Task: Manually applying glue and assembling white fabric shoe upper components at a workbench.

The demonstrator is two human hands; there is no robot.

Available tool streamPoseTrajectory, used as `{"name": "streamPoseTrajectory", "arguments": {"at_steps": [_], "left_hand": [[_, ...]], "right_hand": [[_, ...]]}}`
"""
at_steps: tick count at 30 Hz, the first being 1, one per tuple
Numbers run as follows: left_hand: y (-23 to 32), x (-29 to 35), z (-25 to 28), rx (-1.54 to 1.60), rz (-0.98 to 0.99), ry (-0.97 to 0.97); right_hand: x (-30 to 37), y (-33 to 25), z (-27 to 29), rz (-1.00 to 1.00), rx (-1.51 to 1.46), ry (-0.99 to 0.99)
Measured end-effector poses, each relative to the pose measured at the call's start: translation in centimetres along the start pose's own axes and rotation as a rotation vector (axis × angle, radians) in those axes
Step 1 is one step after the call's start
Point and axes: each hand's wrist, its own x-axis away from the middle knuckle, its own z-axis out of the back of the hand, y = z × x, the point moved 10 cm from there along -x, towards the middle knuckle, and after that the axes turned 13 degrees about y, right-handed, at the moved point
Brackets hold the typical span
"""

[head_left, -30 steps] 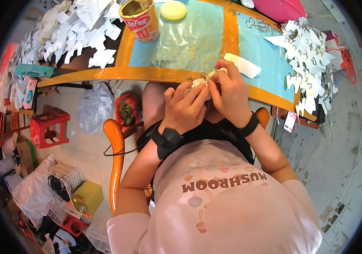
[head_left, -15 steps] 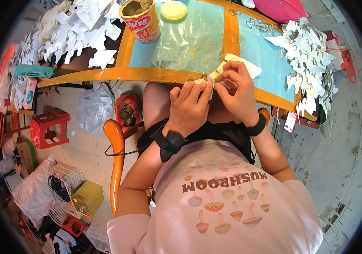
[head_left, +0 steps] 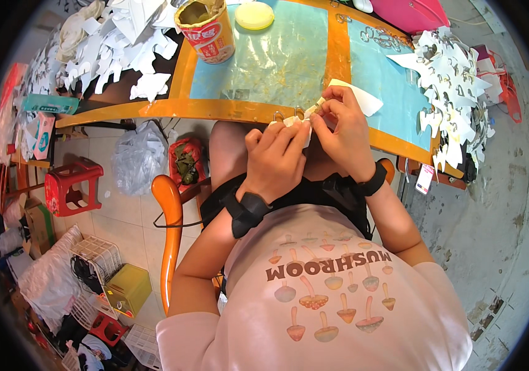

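At the table's near edge my left hand (head_left: pixel 277 154) is closed round a white, flat, leather-like piece (head_left: pixel 307 137), mostly hidden by the fingers. Two metal rings (head_left: pixel 279 116) stand up along its upper edge. My right hand (head_left: pixel 346 136) pinches a narrow pale tab (head_left: pixel 311 110) beside the right-hand ring, thumb and forefinger almost touching the left fingers. Just beyond the right hand, a larger white cut piece (head_left: pixel 366 100) lies on the table.
An open red-and-white tub (head_left: pixel 212 43) and its yellow lid (head_left: pixel 254 15) stand on the blue-covered table (head_left: pixel 264 68). Loose metal rings (head_left: pixel 379 38) lie farther right. White cut pieces pile up at left (head_left: pixel 150 85); ringed ones (head_left: pixel 450 80) hang over the right edge. An orange chair arm (head_left: pixel 169 235) stands left.
My right fingers have shifted slightly down and left, closing on the tab near the ring. More of the white piece shows above my left fingers, which stay in nearly the same place.
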Motion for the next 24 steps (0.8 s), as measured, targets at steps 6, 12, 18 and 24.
{"name": "streamPoseTrajectory", "arguments": {"at_steps": [6,12,18,24], "left_hand": [[-2.4,-3.7,3.8,0.16,0.294,0.241],[-2.1,-4.1,-1.1,0.075,0.193,-0.096],[-2.8,-3.6,-0.9,0.061,0.207,-0.08],[-2.4,-3.1,-0.8,0.012,0.139,-0.066]], "right_hand": [[-0.2,-0.7,0.1,0.063,0.059,0.015],[-0.3,-0.7,0.0,0.045,0.06,0.007],[-0.3,-0.5,0.1,0.033,0.051,0.028],[-0.3,-0.6,-0.3,-0.011,0.125,0.015]]}}
